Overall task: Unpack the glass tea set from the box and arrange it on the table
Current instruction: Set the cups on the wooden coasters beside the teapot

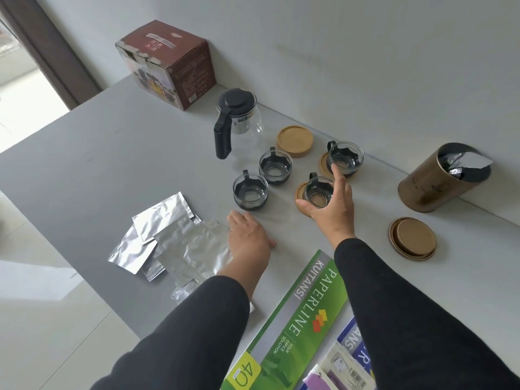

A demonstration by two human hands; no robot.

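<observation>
A glass teapot (pixel 239 122) with a black lid and handle stands on the grey table (pixel 112 153), near the dark red box (pixel 166 63) at the wall. Several small glass cups with black holders stand out. One cup (pixel 250 192) and another cup (pixel 275 166) rest on the bare table. A far cup (pixel 345 157) sits on a wooden coaster. My right hand (pixel 332 206) curls around the near cup (pixel 318 191), which sits on a coaster (pixel 300 196). A spare coaster (pixel 295 140) lies by the teapot. My left hand (pixel 247 237) lies flat on the table.
Crumpled silver foil bags (pixel 168 243) lie left of my left hand. A brown tin (pixel 441 178) lies on its side at the right, its lid (pixel 412 238) in front of it. A green paper pack (pixel 298 322) and other packets fill the near edge.
</observation>
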